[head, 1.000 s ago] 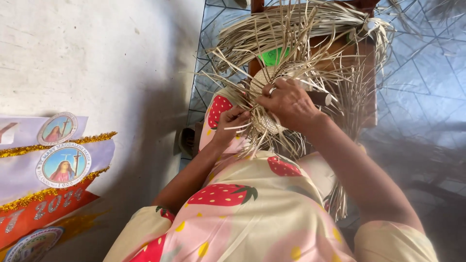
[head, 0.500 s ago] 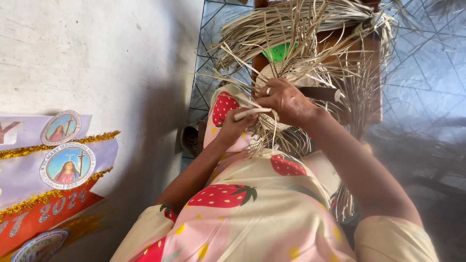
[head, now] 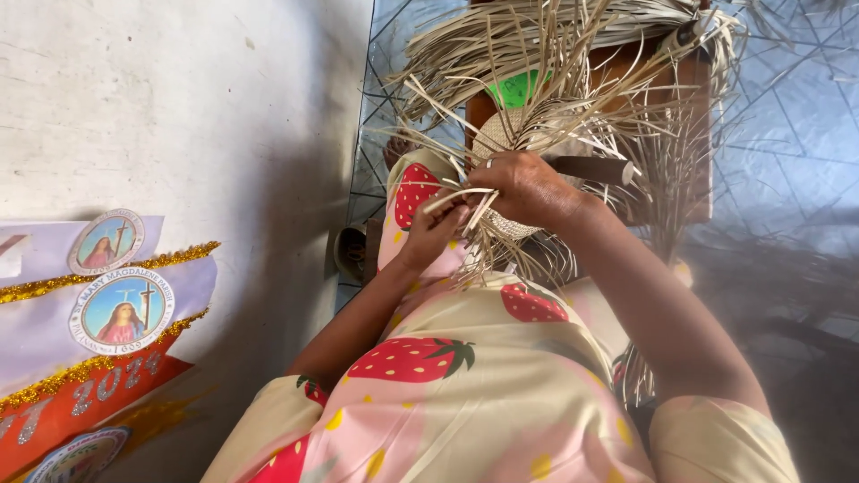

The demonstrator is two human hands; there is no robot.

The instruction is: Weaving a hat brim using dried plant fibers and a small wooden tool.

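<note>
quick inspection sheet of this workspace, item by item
surface: grey patterned floor under a wooden stool
job's things: a partly woven straw piece with loose strips fanning out
clutter: green object under the strips; dark-handled tool beside the weave
hands: left hand and right hand both pinch strips at the weave's edge
cables: nothing seen
surroundings: white wall; banner with gold tinsel at lower left

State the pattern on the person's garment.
Red strawberries with green leaves on a pale pink and cream garment, best shown in the head view.
</note>
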